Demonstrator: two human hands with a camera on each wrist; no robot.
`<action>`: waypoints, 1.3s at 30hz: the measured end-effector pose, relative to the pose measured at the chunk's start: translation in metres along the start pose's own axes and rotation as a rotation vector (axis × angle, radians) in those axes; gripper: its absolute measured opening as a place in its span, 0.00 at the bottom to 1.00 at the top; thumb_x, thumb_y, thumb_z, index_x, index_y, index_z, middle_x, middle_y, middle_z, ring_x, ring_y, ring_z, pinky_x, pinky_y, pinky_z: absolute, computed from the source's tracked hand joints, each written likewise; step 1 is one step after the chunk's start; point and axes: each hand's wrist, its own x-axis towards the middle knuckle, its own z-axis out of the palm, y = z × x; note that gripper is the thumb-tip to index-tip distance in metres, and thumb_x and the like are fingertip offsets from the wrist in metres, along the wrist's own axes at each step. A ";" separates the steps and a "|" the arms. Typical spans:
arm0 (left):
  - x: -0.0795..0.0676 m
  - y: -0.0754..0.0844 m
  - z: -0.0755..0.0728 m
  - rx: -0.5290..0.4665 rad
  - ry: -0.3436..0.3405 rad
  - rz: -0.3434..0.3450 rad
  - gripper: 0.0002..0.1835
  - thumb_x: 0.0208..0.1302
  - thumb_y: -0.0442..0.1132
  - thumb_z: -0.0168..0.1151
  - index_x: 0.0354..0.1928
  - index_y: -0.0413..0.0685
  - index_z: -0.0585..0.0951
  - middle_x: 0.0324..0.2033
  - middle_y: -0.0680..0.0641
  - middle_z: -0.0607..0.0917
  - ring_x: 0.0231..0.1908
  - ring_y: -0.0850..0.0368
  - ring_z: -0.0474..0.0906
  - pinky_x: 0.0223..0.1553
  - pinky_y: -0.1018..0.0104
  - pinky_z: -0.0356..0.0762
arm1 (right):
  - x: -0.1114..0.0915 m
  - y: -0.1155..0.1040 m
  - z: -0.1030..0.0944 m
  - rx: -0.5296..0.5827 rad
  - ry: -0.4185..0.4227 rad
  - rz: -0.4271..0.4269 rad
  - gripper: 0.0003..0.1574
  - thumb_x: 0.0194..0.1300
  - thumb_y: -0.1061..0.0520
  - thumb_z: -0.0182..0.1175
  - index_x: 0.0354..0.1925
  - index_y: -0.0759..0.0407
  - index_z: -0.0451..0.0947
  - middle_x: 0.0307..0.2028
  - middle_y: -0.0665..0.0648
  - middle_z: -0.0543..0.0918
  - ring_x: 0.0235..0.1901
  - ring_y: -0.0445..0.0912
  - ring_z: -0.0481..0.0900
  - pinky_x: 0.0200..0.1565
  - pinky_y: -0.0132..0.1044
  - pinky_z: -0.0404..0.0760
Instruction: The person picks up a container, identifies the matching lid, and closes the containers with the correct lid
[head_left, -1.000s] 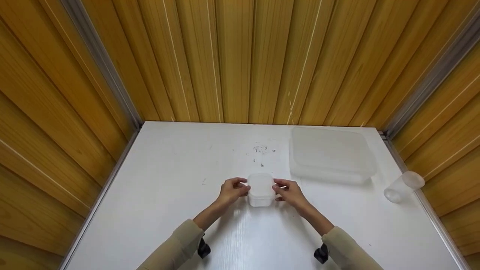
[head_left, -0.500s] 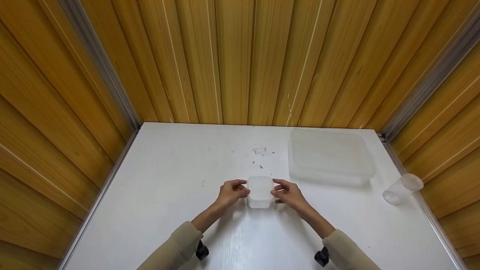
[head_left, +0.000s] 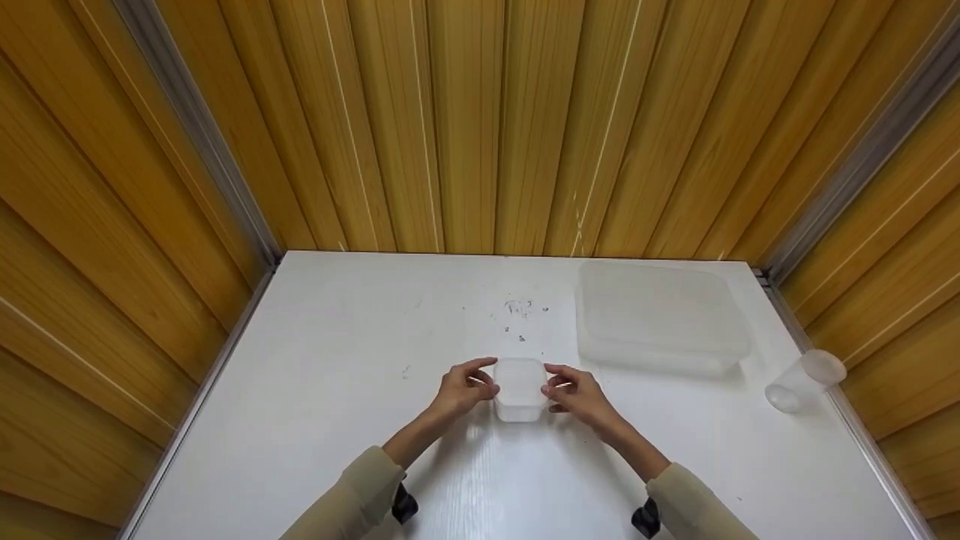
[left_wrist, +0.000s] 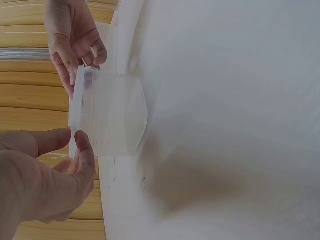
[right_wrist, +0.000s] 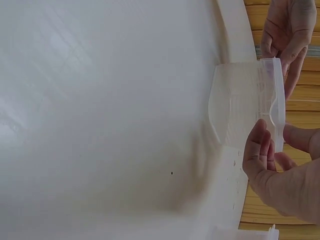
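A small translucent plastic food container (head_left: 520, 397) with a white lid (head_left: 520, 381) stands near the middle of the white table. My left hand (head_left: 463, 390) grips its left side at the lid's edge, thumb and fingers bent around the rim. On the opposite side, my right hand (head_left: 581, 394) pinches the lid's edge in the same way. The left wrist view shows the left hand (left_wrist: 50, 175) with a thumb over the lid (left_wrist: 76, 107) and a forefinger beneath its edge. In the right wrist view, the right hand's (right_wrist: 285, 175) fingers reach beside a notch in the lid (right_wrist: 278, 95).
A large translucent lidded box (head_left: 664, 315) is at the back right of the table. A clear plastic cup (head_left: 806, 381) stands by the right edge. Dark marks (head_left: 517, 309) spot the tabletop behind the container. Wood-patterned walls (head_left: 472, 127) enclose the table's back and sides.
The whole head view has shifted slightly, so the table and everything on it appear a little lower. Both hands stay at the container's lid, with hardly any shift of the fingers.
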 end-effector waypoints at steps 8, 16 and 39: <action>0.002 -0.002 -0.004 0.144 -0.082 0.136 0.27 0.64 0.27 0.66 0.65 0.27 0.75 0.37 0.34 0.86 0.33 0.62 0.79 0.33 0.79 0.78 | -0.003 0.002 -0.003 0.000 -0.028 -0.008 0.36 0.73 0.60 0.61 0.72 0.75 0.62 0.47 0.61 0.77 0.39 0.40 0.79 0.46 0.42 0.89; 0.008 -0.006 -0.001 0.096 -0.137 0.151 0.28 0.67 0.30 0.66 0.66 0.27 0.73 0.41 0.28 0.87 0.34 0.48 0.84 0.36 0.71 0.83 | -0.007 0.006 -0.005 0.026 0.012 0.039 0.36 0.75 0.59 0.59 0.73 0.72 0.62 0.45 0.58 0.77 0.40 0.41 0.80 0.43 0.37 0.89; -0.030 -0.017 0.003 0.005 -0.070 0.004 0.29 0.82 0.45 0.47 0.74 0.31 0.64 0.66 0.25 0.73 0.59 0.29 0.80 0.57 0.43 0.82 | -0.018 0.012 0.017 0.102 0.138 0.160 0.29 0.85 0.50 0.39 0.69 0.70 0.67 0.52 0.62 0.78 0.47 0.48 0.83 0.49 0.41 0.87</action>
